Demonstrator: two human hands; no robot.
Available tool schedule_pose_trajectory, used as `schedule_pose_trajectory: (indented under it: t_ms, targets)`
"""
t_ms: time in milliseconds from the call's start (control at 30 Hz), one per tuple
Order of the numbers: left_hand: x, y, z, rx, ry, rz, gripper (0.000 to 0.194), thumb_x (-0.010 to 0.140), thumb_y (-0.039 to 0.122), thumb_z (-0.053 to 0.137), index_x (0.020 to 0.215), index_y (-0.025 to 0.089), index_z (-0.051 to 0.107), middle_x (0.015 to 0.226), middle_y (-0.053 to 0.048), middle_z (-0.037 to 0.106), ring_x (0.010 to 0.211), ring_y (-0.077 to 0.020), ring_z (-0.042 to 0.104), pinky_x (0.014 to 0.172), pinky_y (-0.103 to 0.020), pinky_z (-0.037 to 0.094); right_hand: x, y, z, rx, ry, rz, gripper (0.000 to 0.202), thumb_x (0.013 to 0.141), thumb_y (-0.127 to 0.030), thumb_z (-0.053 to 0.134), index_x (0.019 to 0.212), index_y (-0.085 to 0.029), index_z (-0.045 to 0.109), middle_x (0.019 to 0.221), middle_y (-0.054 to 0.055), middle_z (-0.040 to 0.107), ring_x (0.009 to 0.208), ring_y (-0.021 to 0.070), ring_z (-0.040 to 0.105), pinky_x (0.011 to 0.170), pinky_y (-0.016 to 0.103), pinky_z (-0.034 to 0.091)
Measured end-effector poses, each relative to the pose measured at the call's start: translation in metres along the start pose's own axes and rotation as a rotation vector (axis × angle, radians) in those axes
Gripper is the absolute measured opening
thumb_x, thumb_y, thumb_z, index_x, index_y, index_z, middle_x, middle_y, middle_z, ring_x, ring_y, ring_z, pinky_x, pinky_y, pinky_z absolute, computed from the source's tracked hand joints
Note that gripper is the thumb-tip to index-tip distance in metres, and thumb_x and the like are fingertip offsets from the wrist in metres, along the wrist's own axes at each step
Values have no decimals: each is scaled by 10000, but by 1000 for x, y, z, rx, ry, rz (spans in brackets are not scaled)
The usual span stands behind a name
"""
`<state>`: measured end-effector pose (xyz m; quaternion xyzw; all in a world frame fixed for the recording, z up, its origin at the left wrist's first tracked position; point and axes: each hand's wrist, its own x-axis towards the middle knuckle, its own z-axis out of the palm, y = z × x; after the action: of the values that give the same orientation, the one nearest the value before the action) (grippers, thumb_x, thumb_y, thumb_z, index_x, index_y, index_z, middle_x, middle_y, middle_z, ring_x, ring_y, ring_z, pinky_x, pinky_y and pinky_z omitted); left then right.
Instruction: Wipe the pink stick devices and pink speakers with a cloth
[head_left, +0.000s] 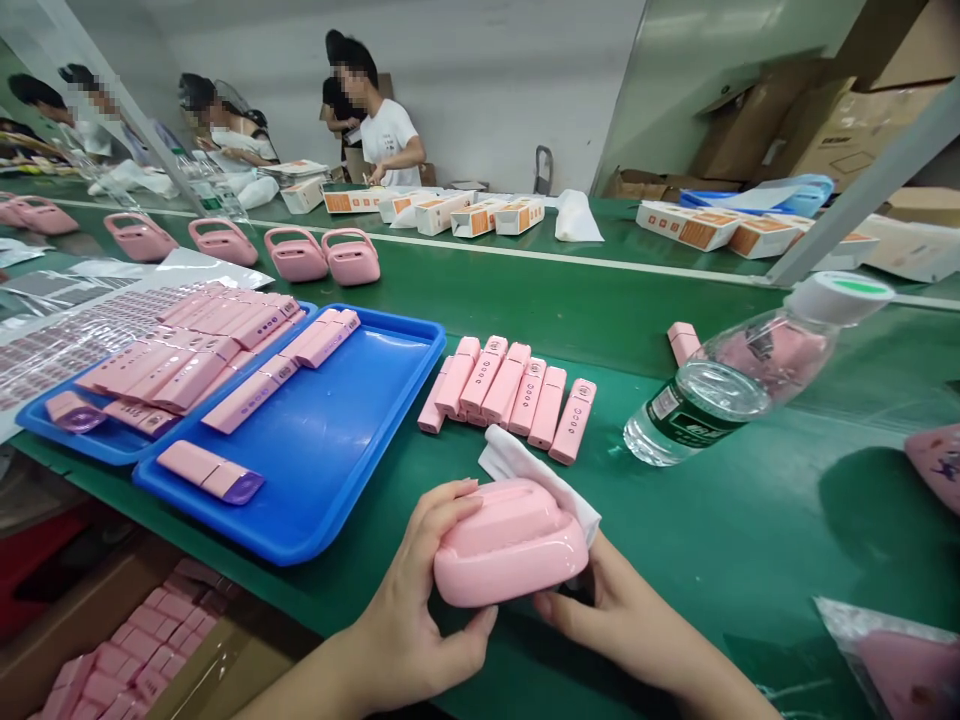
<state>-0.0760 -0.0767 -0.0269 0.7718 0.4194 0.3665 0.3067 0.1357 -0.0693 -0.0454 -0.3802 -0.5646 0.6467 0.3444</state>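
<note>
My left hand (427, 590) is wrapped round the left end of a glossy pink rounded case (517, 560), fingers on top and thumb below. At the case's right end, my right hand (600, 600) has its thumb under the lower edge, its other fingers mostly hidden behind. A white cloth (536, 470) lies against the back of the case, beside my right hand. Just beyond, a row of pink stick-shaped devices (506, 385) lies on the green table (420, 500). More pink sticks (180, 350) are piled in the left blue tray (97, 450).
A second blue tray (375, 410) holds several sticks. A water bottle (697, 400) leans at the right. Pink handled cases (296, 255) and white-orange boxes (495, 215) stand farther back. A carton of pink sticks (150, 640) is at lower left. People (386, 130) work across the table.
</note>
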Motion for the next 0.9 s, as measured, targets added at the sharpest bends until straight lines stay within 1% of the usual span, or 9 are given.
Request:
schedule_pose_trajectory:
  t_ms: [133,267,333,400,467,533,667,767,900]
  targets:
    - [0,0,0,-3,2,-11,761,661,61,571,1310,291,250,1345,-80,315,1277,-255,321,1086,-444,296,1,-1,-2,-22,-18,-34,779,834,-350,610,1444,-320,127,1520,47,185,1373,261,208,1105,451,215]
    - [1,-1,2,-6,28,-24,751,670,66,590,1300,305,260,1343,-71,326,1281,-258,325,1082,-443,301,0,-3,-1,-11,-7,-26,798,824,-343,626,1448,-296,130,1509,65,221,1348,262,271,1098,447,235]
    - [2,0,3,-25,46,-85,708,708,125,613,1297,315,269,1336,-68,348,1261,-262,364,1060,-442,335,2,-3,0,7,33,-20,783,803,-335,653,1434,-283,191,1476,69,301,1322,257,323,1085,428,266]
    - [4,2,3,-70,74,-236,662,748,237,635,1297,318,275,1323,-65,384,1221,-261,423,1012,-428,393,5,-3,0,11,144,5,672,774,-371,675,1360,-254,365,1355,77,472,1222,273,449,1022,416,357]
    - [7,6,1,-109,91,-402,642,775,351,623,1311,311,271,1301,-61,430,1182,-258,467,959,-405,439,9,-1,-1,-2,293,40,518,755,-443,669,1204,-217,545,1152,77,620,1046,282,561,915,404,436]
    - [10,12,-3,-107,82,-475,589,820,417,552,1325,294,274,1263,-61,479,1161,-256,488,932,-393,449,14,2,-3,-6,422,72,422,755,-509,635,1026,-185,644,942,68,679,877,269,597,800,381,469]
    - [10,19,-10,-12,-11,-426,489,866,451,453,1310,279,340,1187,-68,510,1071,-242,534,871,-370,473,18,12,-8,89,561,105,401,793,-566,551,796,-173,635,700,39,655,684,220,590,626,323,467]
    - [5,17,-8,94,-65,-343,538,852,485,452,1341,300,327,1141,-69,484,989,-239,552,767,-346,509,17,15,-9,158,609,95,405,808,-571,523,804,-175,610,722,49,666,703,223,607,621,318,478]
    - [-2,14,4,244,-33,-132,709,770,588,513,1390,350,264,1115,-69,406,821,-207,568,613,-300,512,15,9,-6,145,601,74,421,803,-565,537,886,-162,631,797,53,683,739,224,610,683,328,477]
